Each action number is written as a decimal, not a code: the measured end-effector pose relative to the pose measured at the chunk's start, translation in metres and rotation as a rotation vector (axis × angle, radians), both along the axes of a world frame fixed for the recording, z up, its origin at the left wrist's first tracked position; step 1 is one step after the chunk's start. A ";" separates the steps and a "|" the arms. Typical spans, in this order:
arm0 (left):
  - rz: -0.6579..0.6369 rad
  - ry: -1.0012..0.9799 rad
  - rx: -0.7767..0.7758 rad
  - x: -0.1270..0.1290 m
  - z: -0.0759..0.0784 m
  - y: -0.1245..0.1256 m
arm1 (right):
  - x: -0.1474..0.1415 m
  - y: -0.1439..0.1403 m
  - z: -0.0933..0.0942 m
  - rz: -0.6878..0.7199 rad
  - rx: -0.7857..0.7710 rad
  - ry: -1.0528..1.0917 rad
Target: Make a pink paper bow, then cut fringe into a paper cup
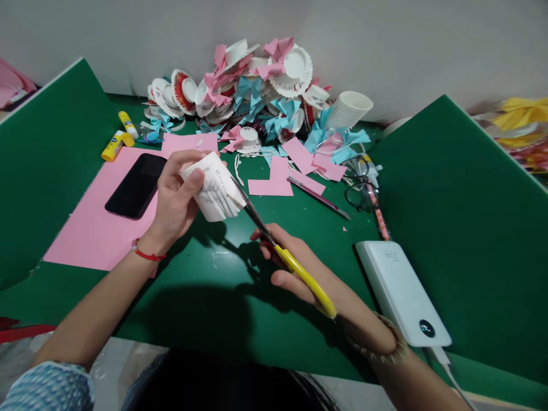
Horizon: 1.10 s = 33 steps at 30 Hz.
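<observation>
My left hand point(173, 197) grips a white paper cup point(213, 188) held on its side above the green table point(205, 297); the cup's wall is slit into several strips. My right hand point(295, 268) holds yellow-handled scissors point(285, 257), and their dark blades reach up to the cup's cut rim. A red string sits on my left wrist, a beaded bracelet on my right.
A black phone point(136, 185) lies on a large pink sheet point(92, 228). Behind is a heap of cut cups and pink and blue paper point(252, 91), a cup stack point(349, 108), glue sticks point(116, 142), glasses point(359, 185), a second pair of scissors point(319, 197), a white power bank point(400, 291), and green dividers on both sides.
</observation>
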State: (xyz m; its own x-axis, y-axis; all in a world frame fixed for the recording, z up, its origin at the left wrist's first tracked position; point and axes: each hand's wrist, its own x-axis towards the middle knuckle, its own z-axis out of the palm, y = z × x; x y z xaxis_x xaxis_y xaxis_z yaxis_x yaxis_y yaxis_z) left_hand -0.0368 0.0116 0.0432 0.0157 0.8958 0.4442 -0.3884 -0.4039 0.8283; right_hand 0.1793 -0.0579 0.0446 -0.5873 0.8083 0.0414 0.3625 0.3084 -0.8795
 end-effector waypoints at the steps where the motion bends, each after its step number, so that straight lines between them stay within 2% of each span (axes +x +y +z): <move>1: -0.013 0.002 0.010 0.000 0.000 0.000 | 0.000 0.000 -0.001 0.003 -0.003 0.010; 8: -0.023 0.054 0.096 -0.001 -0.007 0.003 | 0.000 0.000 -0.004 -0.006 -0.004 0.013; 18: 0.006 0.073 0.099 -0.001 -0.004 0.001 | 0.000 0.000 -0.005 -0.018 0.007 0.025; 29: 0.045 0.082 0.027 0.000 -0.002 -0.001 | 0.000 0.000 -0.005 -0.021 0.019 0.028; 33: 0.022 -0.012 -0.022 0.000 0.001 0.000 | 0.001 0.000 -0.006 -0.004 -0.003 0.057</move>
